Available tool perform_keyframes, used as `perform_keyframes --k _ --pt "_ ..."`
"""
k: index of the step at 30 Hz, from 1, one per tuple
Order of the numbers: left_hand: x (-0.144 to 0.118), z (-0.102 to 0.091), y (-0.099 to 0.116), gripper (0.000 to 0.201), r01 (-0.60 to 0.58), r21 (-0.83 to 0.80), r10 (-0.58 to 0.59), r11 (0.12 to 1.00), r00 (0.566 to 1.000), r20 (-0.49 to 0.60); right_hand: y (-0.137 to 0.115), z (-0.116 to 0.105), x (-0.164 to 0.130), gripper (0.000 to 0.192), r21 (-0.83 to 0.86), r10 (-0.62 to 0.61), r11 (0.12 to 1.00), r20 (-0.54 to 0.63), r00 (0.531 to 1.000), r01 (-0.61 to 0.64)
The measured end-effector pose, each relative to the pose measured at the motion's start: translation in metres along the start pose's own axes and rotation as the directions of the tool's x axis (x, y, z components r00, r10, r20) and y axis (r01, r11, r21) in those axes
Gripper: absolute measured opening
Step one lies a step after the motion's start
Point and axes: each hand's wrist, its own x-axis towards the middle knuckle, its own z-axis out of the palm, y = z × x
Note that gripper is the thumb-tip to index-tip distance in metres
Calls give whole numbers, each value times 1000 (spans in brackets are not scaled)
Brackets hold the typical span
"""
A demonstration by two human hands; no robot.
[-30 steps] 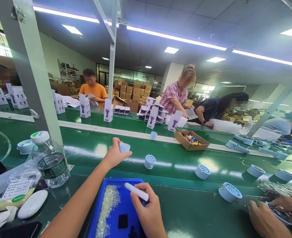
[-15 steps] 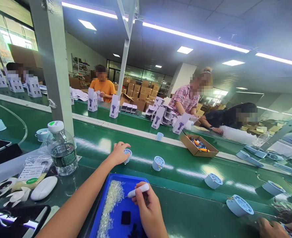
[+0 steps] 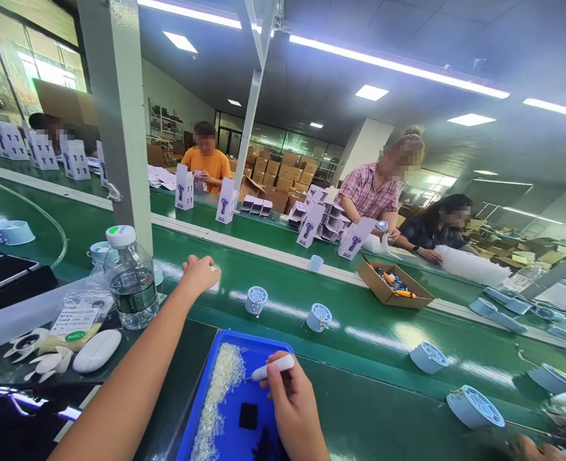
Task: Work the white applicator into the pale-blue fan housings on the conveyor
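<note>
Having let go of the cup (image 3: 257, 299), now standing alone on the belt (image 3: 360, 320), my left hand (image 3: 197, 274) hung loosely curled and empty beside it, while my right hand (image 3: 290, 403) pinched the pen (image 3: 273, 367) over the tray (image 3: 244, 390).

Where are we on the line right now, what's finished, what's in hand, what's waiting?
Done: two round blue parts sit on the green belt, clear of both hands. In hand: the right hand holds a white pen tool over the blue tray of small clear beads; the left hand is loosely closed over the belt, holding no part. Left: another blue part waits far left.
</note>
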Motion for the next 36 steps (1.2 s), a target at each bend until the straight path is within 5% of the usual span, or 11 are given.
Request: perform_keyframes --k 7,16,28,36 --pt "6 -3 -22 53 275 136 -283 952 958 42 1 0 1 21 -45 -20 999 28 999 21" --pt "16 6 -38 47 343 148 -345 928 939 -11 -4 -9 -1 23 -282 -262 933 -115 958 222" --pt "17 4 -20 39 51 120 -68 991 987 144 -3 -11 -7 29 -227 -98 970 -28 995 89" --pt "4 12 -1 34 -63 38 57 997 989 135 -4 -10 -4 29 -258 -160 956 -67 985 138"
